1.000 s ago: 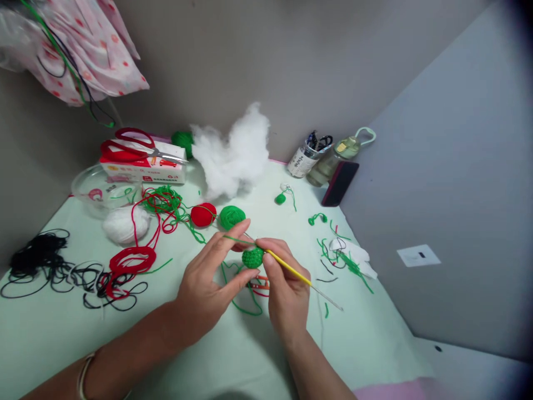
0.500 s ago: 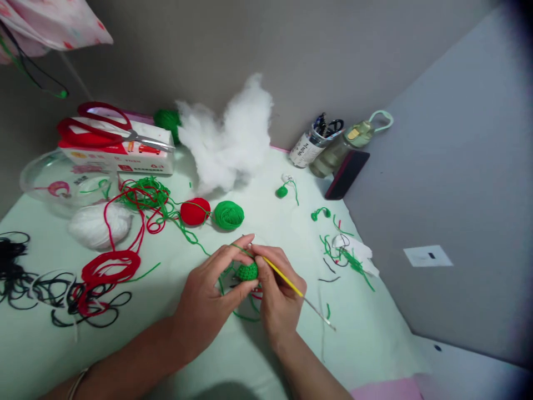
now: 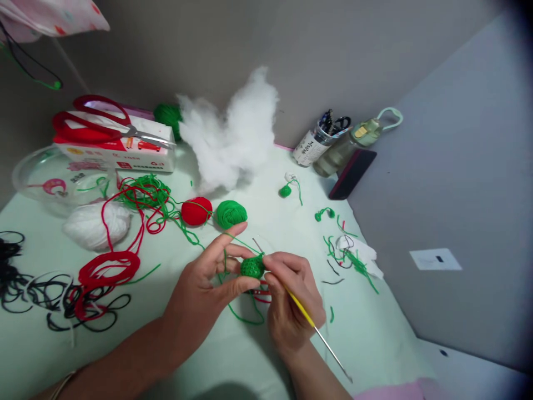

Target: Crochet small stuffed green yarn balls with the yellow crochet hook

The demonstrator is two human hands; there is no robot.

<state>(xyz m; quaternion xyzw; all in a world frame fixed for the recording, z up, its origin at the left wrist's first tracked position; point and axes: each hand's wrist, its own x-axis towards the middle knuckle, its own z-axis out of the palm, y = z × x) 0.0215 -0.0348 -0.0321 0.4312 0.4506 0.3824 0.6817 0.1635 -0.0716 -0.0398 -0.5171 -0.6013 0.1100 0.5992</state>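
Note:
My left hand (image 3: 208, 278) pinches a small round green crocheted piece (image 3: 251, 268) between thumb and fingers, its index finger raised with green yarn running over it. In my right hand (image 3: 293, 297) is a crochet hook (image 3: 300, 307) with a yellow grip and metal ends. The hook's upper tip shows just above the piece, by its top edge. A green yarn ball (image 3: 231, 214) and a red yarn ball (image 3: 196, 211) lie beyond the left hand. Red and green strands beneath the piece are partly hidden by the hands.
White stuffing (image 3: 229, 136) is heaped at the back. Red scissors (image 3: 120, 129) rest on a tissue box (image 3: 141, 158) at left, near white yarn (image 3: 97, 225) and tangled black yarn (image 3: 33, 283). A pen cup (image 3: 310, 145), bottle (image 3: 333, 153) and phone (image 3: 353, 174) stand at right, with yarn scraps (image 3: 353, 258) nearer.
My right hand has moved right and slightly down, drawing the hook away so its tip now shows above the piece. My left index finger has lifted and straightened.

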